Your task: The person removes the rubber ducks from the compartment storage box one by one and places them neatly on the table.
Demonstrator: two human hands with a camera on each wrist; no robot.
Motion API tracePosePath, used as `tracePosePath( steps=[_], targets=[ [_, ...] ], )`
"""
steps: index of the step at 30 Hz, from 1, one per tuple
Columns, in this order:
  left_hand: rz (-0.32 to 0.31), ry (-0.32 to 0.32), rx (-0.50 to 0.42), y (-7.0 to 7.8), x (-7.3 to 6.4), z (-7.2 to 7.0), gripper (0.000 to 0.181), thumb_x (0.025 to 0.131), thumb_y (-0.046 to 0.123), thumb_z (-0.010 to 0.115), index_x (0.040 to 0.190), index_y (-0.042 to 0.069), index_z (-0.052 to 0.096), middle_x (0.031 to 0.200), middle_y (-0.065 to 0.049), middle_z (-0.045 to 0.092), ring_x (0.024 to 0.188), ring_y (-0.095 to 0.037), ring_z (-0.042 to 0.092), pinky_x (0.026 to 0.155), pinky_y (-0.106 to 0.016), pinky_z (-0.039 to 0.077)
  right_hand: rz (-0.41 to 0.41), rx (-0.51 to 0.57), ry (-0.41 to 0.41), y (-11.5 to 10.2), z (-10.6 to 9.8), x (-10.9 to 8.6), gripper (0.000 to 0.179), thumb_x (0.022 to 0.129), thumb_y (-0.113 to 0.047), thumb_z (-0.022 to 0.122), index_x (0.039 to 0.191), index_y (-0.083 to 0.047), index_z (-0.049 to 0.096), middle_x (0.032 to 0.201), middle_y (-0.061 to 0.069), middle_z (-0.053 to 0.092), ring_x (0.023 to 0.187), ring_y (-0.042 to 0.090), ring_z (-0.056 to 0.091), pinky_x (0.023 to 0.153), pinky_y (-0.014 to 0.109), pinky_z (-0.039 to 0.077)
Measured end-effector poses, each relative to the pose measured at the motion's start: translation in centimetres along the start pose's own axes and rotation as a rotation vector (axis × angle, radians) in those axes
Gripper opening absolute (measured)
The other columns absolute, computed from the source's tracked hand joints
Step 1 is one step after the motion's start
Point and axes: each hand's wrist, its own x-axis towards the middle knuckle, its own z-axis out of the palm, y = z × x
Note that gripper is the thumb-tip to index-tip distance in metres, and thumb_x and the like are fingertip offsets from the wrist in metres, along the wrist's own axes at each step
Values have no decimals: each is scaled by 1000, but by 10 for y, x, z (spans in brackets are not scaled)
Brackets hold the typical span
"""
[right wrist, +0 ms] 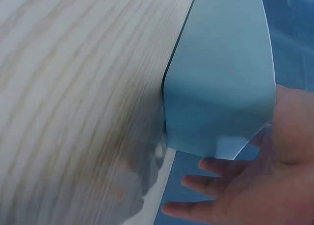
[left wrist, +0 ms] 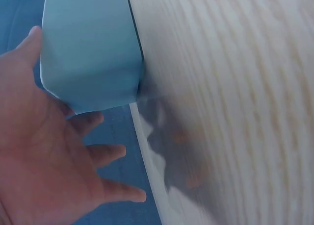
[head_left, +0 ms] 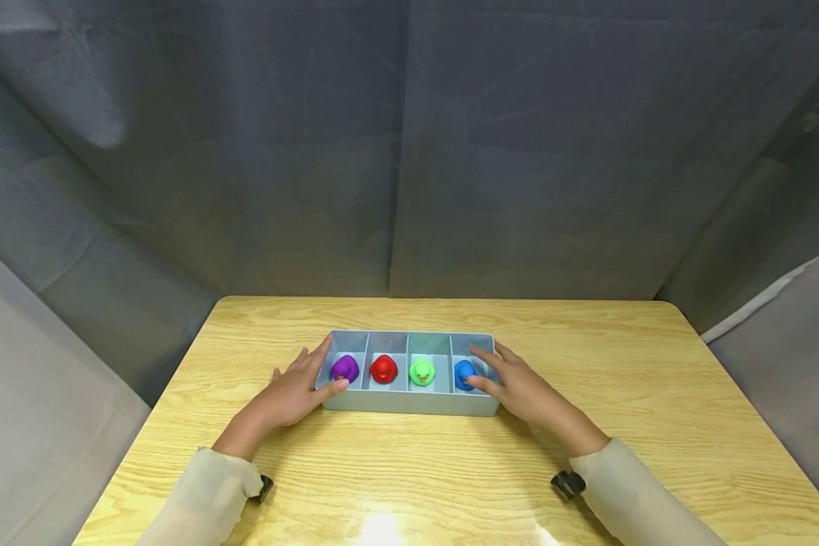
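Apparently for steadiness, the left hand and right hand, fingers spread apart, flank the ends of the tray on the table; inner walls keep four toy ducks separated.

My left sleeve and right sleeve are pale beige and slightly creased. A small black block juts from the left one's inner edge; a second black block juts from the right's.
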Motion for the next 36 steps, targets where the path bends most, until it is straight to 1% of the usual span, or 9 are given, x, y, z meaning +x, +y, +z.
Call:
tracePosePath(
  steps=[3,9,13,17,22,28,32,35,36],
  targets=[
    [4,-20,-23,-1,2,1,98,97,76,44,167,29,-5,172,-9,16,158,-42,6,114,-81,1,11,16,-11,-1,0,3,67,103,-46,60,159,-13,42,165,34,17,149,57,24,111,76,30],
    [20,-47,-71,-2,3,2,98,99,73,45,166,27,-9,173,-11,11,158,-40,10,118,-76,2,10,25,-12,-1,1,8,62,103,-41,63,155,-11,48,163,38,20,148,57,27,110,75,32],
    [30,-53,-93,-2,3,2,98,99,71,45,166,26,-10,173,-12,9,156,-42,15,118,-76,2,16,29,-1,-1,1,11,57,100,-37,68,150,-11,56,161,38,23,144,58,34,108,74,36],
    [34,-56,-106,-1,3,2,98,100,71,45,166,27,-11,173,-12,7,155,-43,19,118,-75,2,28,34,14,-1,2,13,51,98,-33,72,142,-11,63,159,39,26,143,58,35,108,73,37],
    [38,-59,-117,-2,4,3,97,100,70,46,166,27,-11,174,-9,5,155,-43,20,119,-74,3,52,51,34,-3,3,14,44,96,-26,75,135,-9,68,158,38,28,143,57,36,108,72,38],
    [31,-70,-147,-3,3,2,97,100,70,46,165,30,-13,174,-10,4,156,-42,17,120,-72,3,84,57,77,-4,7,15,35,95,-23,77,127,-10,74,158,35,31,141,59,38,107,73,37],
    [18,-78,-169,-3,2,1,97,99,69,48,165,31,-14,174,-11,3,156,-43,16,122,-68,12,90,58,97,-3,10,15,29,95,-23,77,122,-12,76,158,33,33,141,58,38,107,73,38],
    [16,-82,-180,-2,2,0,97,100,68,49,165,31,-13,174,-12,3,155,-44,16,122,-66,19,92,61,101,-3,10,15,28,95,-22,76,121,-12,77,158,32,34,141,57,39,108,72,38],
    [18,-82,-180,-2,2,0,97,100,68,49,165,30,-13,173,-13,3,155,-44,16,122,-65,19,91,61,101,-4,11,15,28,95,-22,76,121,-11,76,158,32,34,141,56,39,108,71,38]
  ],
)
